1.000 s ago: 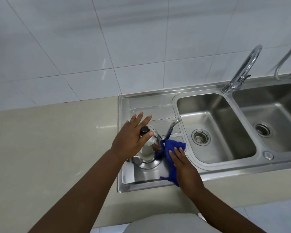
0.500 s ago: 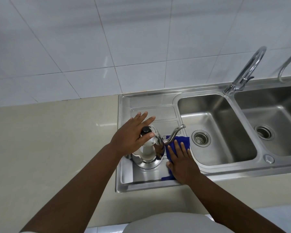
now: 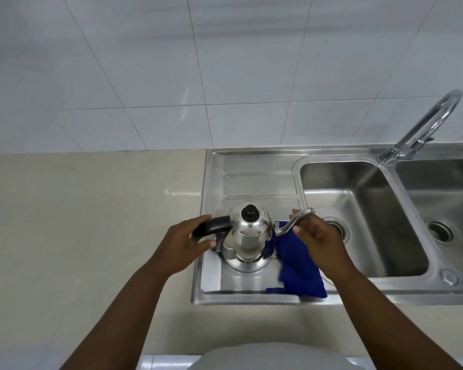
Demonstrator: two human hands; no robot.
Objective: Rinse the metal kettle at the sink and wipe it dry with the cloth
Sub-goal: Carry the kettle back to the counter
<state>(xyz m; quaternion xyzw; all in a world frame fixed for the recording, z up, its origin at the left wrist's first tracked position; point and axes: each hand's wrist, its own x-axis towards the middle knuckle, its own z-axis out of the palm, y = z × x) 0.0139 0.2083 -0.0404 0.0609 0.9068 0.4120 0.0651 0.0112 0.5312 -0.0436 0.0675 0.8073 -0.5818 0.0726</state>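
A shiny metal kettle point(image 3: 247, 240) with a black lid knob stands upright on the steel drainboard point(image 3: 259, 180), left of the sink basins. My left hand point(image 3: 183, 248) is wrapped around its black handle on the left side. My right hand point(image 3: 318, 240) holds the thin curved spout between the fingers, with the blue cloth point(image 3: 300, 265) under the palm. The cloth hangs down over the drainboard to its front rim. Part of the cloth is hidden behind the kettle's body.
Two steel basins lie to the right, the near one point(image 3: 364, 217) with a round drain beside my right hand. A curved tap point(image 3: 425, 126) rises at the back between them. Beige counter point(image 3: 91, 222) stretches left; white tiled wall stands behind.
My left hand left the kettle's lid and took hold of the black handle. My right hand slid with the cloth from the kettle's side up to the spout.
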